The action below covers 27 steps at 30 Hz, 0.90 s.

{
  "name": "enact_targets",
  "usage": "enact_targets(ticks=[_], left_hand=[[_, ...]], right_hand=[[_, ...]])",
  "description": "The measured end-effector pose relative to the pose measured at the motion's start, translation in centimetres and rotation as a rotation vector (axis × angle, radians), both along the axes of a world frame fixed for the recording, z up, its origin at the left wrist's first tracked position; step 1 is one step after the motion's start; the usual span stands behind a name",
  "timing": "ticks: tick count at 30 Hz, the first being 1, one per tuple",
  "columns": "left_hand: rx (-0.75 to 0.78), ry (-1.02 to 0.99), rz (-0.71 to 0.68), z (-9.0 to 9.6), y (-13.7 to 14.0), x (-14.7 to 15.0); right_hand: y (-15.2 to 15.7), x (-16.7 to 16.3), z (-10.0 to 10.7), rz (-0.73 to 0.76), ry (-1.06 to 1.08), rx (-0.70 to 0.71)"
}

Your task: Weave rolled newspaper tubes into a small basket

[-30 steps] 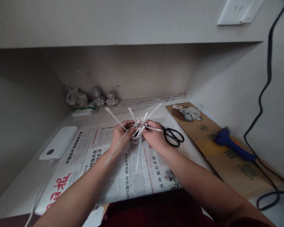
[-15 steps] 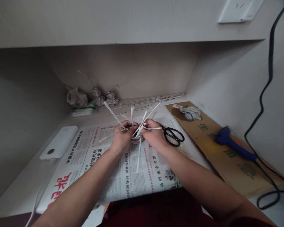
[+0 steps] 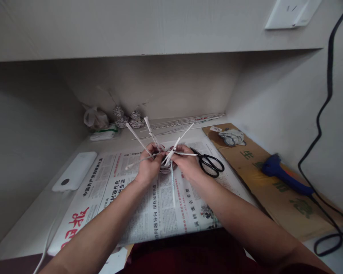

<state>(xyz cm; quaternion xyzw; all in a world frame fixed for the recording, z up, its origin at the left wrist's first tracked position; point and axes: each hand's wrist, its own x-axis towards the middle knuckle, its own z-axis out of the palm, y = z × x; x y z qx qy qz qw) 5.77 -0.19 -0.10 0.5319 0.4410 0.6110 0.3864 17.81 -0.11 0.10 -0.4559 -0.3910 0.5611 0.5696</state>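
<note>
Between my two hands is a small round weaving of rolled paper strips [image 3: 167, 168], with several white paper ends sticking out in all directions. My left hand [image 3: 150, 161] is closed on its left side, thumb and fingers pinching the strips. My right hand [image 3: 185, 160] grips the right side, fingers curled round the far edge. The fingers partly hide the woven body. One strip hangs toward me over the newspaper [image 3: 143, 213]. Just right of my right hand lie black-handled scissors [image 3: 211, 165], their blades partly hidden.
Two woven gourd shapes [image 3: 136, 120] stand at the back beside a plastic bag [image 3: 95, 118]. Thin paper rods [image 3: 188, 122] lie along the back wall. On the right, cardboard [image 3: 251, 167] bears a crumpled cloth [image 3: 232, 137] and a blue glue gun [image 3: 286, 176]. A white device [image 3: 74, 172] sits left.
A paper strip that stood upright at the far side now leans to the left. The strip hanging toward me has shifted slightly right. Both hands keep their hold.
</note>
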Motion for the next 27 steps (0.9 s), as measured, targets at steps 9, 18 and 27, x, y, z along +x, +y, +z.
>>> enact_targets(ticks=[9, 18, 27], left_hand=[[0.006, 0.056, -0.018, -0.1, 0.0, -0.2], [-0.045, 0.06, -0.007, 0.2, -0.3, 0.0], [-0.023, 0.097, -0.014, 0.8, -0.5, 0.0]], right_hand=[[-0.1, 0.0, -0.7, -0.008, -0.019, 0.161], [0.2, 0.0, -1.1, -0.051, -0.065, 0.026], [0.0, 0.3, -0.2, -0.026, -0.114, -0.082]])
